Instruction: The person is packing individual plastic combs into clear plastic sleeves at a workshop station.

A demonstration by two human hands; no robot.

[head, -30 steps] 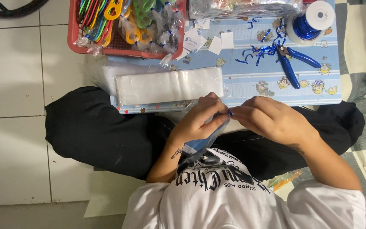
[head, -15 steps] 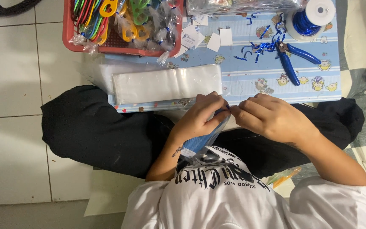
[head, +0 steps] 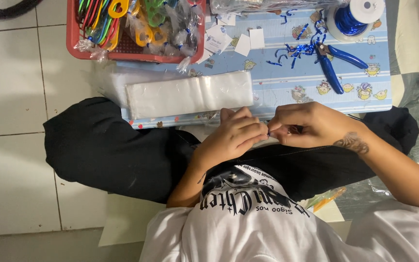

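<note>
A tiny blue twist-tie piece (head: pixel 268 135) is being pinched btwn both hands, fingertips meeting over the lap. Left hand (head: pixel 236 136) and right hand (head: pixel 309 125) are both being kept clamped on it; its long axis can't be told, too small. Blue-handled pliers (head: pixel 338 63) are lying beyond the grip, nearer the right hand.

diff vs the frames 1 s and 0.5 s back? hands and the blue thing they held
The blue packet seen earlier slanting down from the left hand toward the lap no longer shows; where it went cannot be told. Both hands have stayed together, fingertips meeting in a pinch, the right hand now slightly higher against the table edge. Unchanged: the clear bag stack, red basket, blue pliers and wire spool.
</note>
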